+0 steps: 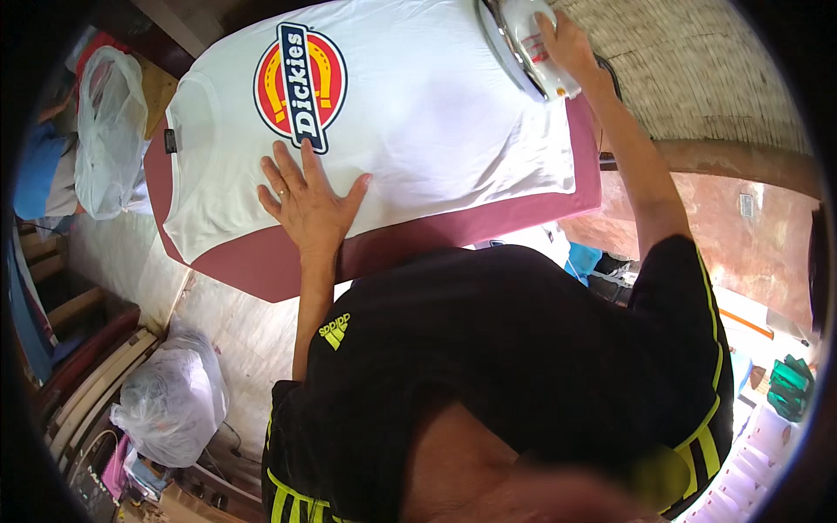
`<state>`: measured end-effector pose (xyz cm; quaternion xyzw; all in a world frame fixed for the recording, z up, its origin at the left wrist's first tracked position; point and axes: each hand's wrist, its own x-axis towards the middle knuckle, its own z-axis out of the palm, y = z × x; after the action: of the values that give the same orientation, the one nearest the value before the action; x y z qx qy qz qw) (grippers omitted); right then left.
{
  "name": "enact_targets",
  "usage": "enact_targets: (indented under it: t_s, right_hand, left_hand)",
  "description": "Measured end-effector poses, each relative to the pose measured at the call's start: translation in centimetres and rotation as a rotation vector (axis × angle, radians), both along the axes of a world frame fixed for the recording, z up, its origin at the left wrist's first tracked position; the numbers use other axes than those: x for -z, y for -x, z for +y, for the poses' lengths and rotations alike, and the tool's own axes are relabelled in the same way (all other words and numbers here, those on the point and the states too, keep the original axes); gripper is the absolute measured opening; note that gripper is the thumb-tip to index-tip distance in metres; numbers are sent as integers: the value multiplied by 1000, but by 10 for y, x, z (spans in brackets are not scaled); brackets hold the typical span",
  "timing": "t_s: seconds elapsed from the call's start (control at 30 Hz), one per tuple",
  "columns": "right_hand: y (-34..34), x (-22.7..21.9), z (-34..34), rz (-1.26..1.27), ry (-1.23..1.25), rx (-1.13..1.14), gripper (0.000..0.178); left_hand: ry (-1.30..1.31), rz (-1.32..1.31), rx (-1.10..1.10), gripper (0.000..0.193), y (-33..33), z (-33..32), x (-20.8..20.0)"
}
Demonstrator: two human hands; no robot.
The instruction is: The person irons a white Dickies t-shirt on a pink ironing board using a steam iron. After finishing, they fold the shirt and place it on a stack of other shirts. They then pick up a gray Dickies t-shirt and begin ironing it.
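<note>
A white T-shirt (418, 131) with a round red and yellow print (301, 87) lies spread over a maroon ironing board (488, 220). My left hand (309, 200) rests flat on the shirt, fingers spread, its fingertips just below the print's lower end; a ring shows on one finger. At the far right end of the board, my right hand (571, 48) is wrapped round the handle of a clothes iron (529, 48). The iron's plate is tilted along the shirt's edge; whether it presses on the cloth I cannot tell. Soft creases show in the cloth below the iron.
Filled clear plastic bags sit at the left, one upper (112, 131) and one on the floor (179, 397). A woven bamboo wall (697, 70) stands beyond my right arm. Stacked boards (96, 383) lean at the lower left. A green cloth (790, 388) is at the far right.
</note>
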<state>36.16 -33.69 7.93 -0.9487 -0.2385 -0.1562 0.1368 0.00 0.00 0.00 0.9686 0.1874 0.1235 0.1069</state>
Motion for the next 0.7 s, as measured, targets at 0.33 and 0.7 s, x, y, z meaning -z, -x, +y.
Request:
enact_targets:
  t_s: [0.33, 0.7]
  right_hand:
    - [141, -13, 67, 346, -93, -64, 58]
    - [1, 22, -111, 53, 74, 273, 56]
  left_hand:
    - [-76, -8, -28, 98, -3, -13, 0]
    - [-34, -105, 184, 88, -1, -114, 9]
